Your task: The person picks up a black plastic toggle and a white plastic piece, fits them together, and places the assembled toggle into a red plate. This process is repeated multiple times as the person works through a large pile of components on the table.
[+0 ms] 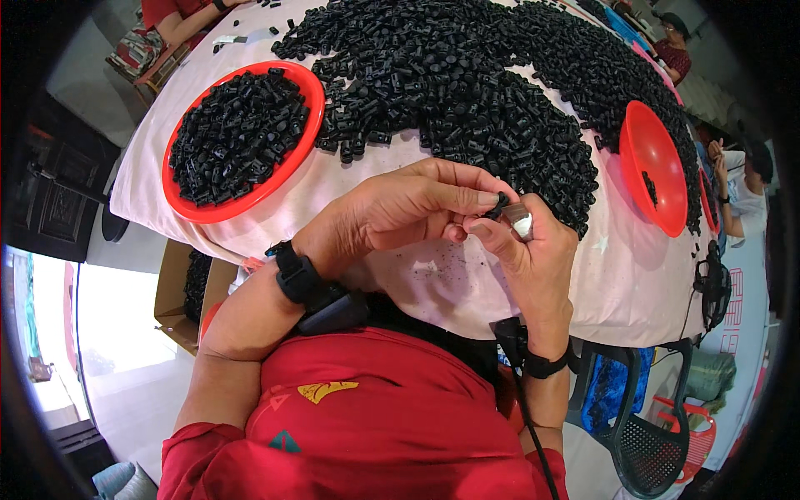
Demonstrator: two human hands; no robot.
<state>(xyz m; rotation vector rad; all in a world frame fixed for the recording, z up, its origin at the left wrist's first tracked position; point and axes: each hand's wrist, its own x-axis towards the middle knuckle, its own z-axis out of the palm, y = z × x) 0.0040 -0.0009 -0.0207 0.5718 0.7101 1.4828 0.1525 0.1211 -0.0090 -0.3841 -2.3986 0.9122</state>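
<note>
Between the thumb and fingers of my left hand [417,204] is a small black plastic piece [497,206]. My right hand [540,254] meets it there, its thumb and fingers closed on a small flat blade-like tool [521,223] with a pale, shiny surface. The tool touches or nearly touches the black piece; the exact contact is too small to make out. Just beyond my hands lies a big heap of similar black plastic pieces [450,75]. Dark specks [446,271] are scattered on the pale cloth beneath my hands.
A red basin [315,100] full of black pieces stands at the left of the cloth-covered table [621,304]. At the right, another red bowl [654,167] tilts with a few pieces inside. Other people sit around the far edges. A cardboard box [171,304] and a dark chair [646,454] flank me.
</note>
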